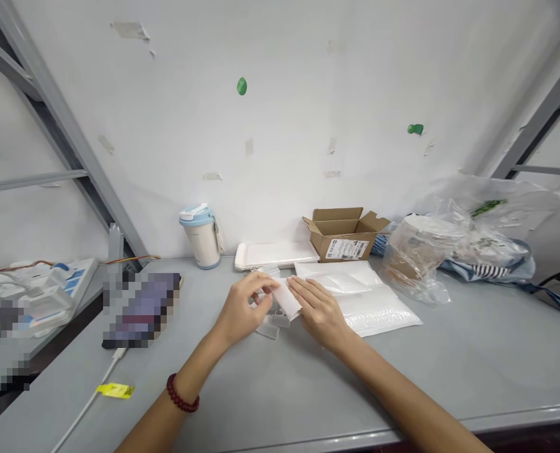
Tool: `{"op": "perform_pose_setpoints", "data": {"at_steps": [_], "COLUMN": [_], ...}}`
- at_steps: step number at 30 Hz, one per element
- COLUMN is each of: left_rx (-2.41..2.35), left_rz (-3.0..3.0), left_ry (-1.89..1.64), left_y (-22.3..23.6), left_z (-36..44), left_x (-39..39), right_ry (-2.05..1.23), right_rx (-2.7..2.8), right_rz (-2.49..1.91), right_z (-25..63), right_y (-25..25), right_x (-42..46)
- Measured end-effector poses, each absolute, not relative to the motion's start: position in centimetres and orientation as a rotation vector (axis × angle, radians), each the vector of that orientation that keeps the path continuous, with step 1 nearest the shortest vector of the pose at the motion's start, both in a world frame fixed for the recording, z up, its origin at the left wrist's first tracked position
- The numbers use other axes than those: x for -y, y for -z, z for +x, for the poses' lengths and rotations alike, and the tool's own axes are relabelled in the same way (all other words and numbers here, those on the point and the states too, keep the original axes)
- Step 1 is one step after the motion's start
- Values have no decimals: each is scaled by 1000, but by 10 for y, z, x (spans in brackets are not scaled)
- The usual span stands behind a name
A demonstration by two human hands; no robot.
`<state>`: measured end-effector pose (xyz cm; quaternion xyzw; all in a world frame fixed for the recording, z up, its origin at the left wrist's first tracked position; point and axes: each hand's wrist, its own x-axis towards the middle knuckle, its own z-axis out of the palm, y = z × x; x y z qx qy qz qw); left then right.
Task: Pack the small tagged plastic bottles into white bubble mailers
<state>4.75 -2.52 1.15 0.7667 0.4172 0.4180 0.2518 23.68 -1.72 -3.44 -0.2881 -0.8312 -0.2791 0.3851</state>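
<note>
The grey surface point(261, 409) runs up to a white wall point(284, 119), which carries scraps of pale tape point(129, 30) and small green patches point(241, 86); a grey metal frame point(60, 113) slants down on the left; along the back of the surface stand a cream cup point(203, 244) with a pale blue lid, a shallow white tray point(277, 254) and an open cardboard box point(321, 244) with a printed label; to the right, a clear plastic bag point(414, 251) wraps a round tub beside some blue cloth point(516, 270); to the left lies a pixelated phone point(143, 308), its white cable point(89, 402) bearing a yellow tag point(117, 391); the small white packet point(287, 300) is between the two hands, above the middle of the surface; it looks flat, plain and roughly rectangular, and sits at a tilt; the left hand point(249, 308) has its thumb and fingers curled at the packet's left side, though I cannot tell whether they pinch it; the right hand point(318, 308) has its fingers straight and close together against the packet's right side, its thumb hidden, so its grip cannot be told; small translucent pieces point(267, 330) lie beneath; white padded envelopes point(379, 308) lie just beside the right hand.
</note>
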Motion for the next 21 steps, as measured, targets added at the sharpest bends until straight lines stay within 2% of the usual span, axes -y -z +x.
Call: {"op": "perform_pose_setpoints", "data": {"at_steps": [5,11,17,21], "left_rx": [-1163,-1157,-1146,-1407], "left_rz": [2660,2788,2552,2030], "left_ry": [-1132,-1432,-1575,-1381], "left_y": [3,11,-1,-22], "left_z": [57,66,69,82], "left_x": [27,29,32,23], "right_ry": [745,752,779,866], "right_rx": [2087,1998,1857,1663], "right_rz": [-712,-810,-941,-1047], "right_z": [238,241,258,270], "right_y": [29,14,7,6], "right_x": [18,20,12,5]}}
